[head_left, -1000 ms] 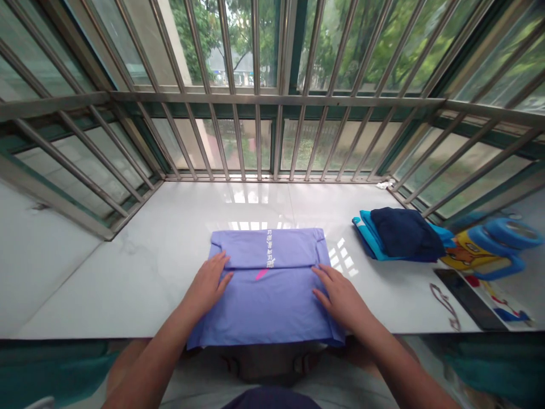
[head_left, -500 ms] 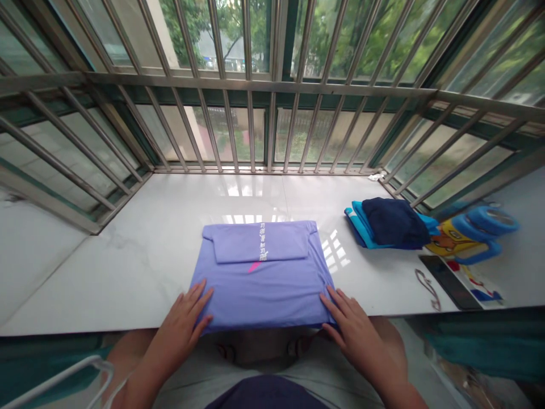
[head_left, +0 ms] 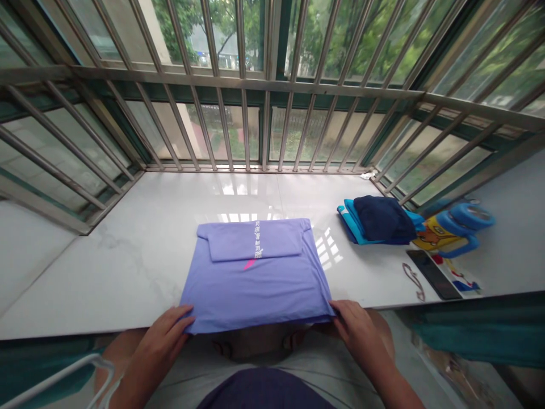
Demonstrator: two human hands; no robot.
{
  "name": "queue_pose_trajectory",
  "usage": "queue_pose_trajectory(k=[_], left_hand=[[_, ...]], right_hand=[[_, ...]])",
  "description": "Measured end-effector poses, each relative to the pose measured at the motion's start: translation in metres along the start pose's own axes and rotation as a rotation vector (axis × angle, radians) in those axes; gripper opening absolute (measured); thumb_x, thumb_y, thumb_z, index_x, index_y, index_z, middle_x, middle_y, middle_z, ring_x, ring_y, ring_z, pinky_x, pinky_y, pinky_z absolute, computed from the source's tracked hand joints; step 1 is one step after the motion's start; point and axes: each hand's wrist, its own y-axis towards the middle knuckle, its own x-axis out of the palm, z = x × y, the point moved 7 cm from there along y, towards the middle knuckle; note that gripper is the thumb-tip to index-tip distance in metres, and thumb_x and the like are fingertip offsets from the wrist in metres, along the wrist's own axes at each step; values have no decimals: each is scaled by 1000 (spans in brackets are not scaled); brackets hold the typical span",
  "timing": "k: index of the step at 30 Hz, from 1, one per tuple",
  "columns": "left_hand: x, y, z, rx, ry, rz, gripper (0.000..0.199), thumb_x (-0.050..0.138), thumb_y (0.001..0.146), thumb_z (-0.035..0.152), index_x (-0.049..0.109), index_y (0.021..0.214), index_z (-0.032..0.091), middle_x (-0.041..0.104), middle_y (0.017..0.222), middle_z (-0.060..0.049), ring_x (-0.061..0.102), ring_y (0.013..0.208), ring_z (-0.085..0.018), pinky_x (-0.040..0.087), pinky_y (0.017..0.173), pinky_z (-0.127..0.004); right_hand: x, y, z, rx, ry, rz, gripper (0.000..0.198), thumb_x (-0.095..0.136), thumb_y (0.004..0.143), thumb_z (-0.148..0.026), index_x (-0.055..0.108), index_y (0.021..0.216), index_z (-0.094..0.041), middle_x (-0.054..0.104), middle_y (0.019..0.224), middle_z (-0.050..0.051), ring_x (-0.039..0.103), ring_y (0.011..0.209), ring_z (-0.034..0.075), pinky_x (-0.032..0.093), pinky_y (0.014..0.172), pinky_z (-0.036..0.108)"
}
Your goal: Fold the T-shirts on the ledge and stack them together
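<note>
A lavender T-shirt (head_left: 259,289) lies partly folded on the white sill, its far end turned over into a flap with white lettering and a pink mark below. Its near edge reaches past the sill's front edge. At the near left corner, my left hand (head_left: 164,335) pinches the cloth between thumb and fingers. The near right corner is pinched by my right hand (head_left: 355,324), thumb underneath and fingers on top. Both thumbs are partly hidden.
To the right, a stack of folded dark and bright blue clothes (head_left: 383,220) sits beside a yellow and blue bottle (head_left: 451,227). A phone (head_left: 434,274) and a thin cord (head_left: 413,280) lie near the front edge. Metal window bars (head_left: 272,85) enclose the marble-look sill (head_left: 128,261).
Both hands have gone from lying flat on the T-shirt's sides to gripping its near corners. The near edge looks pulled wider. The view has shifted slightly.
</note>
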Motion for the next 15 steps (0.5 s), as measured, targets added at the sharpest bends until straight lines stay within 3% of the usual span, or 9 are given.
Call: queue_pose_trajectory(k=[3, 7, 11, 15], left_hand=[[-7, 0, -4, -86, -56, 35, 30, 54, 104, 33, 74, 126, 37, 78, 137, -3, 78, 121, -26, 67, 107, -44], [-22, 4, 0, -124, -92, 98, 29, 57, 103, 34, 71, 128, 37, 81, 129, -1, 80, 114, -25, 68, 102, -40], [-35, 1, 7, -56, -21, 138, 33, 53, 104, 27, 74, 128, 35, 82, 123, -3, 81, 106, -22, 68, 98, -34], [-29, -12, 5, 69, 88, 88, 34, 53, 103, 21, 79, 122, 31, 82, 118, -4, 81, 101, -19, 65, 94, -25]], right_hand=[[-5, 2, 1, 1, 13, -10, 32, 52, 100, -20, 71, 125, -25, 79, 112, 9, 75, 102, 27, 61, 91, 41], [-21, 1, 2, 114, -34, 105, 22, 51, 104, -28, 72, 113, -25, 77, 103, 9, 73, 97, 28, 58, 91, 41], [-28, -8, 1, 161, -88, 142, 21, 52, 106, -31, 69, 115, -23, 77, 109, 11, 72, 102, 30, 56, 95, 44], [-22, -19, -1, 133, -148, 112, 27, 52, 103, -26, 72, 119, -20, 80, 112, 12, 76, 98, 29, 59, 90, 42]])
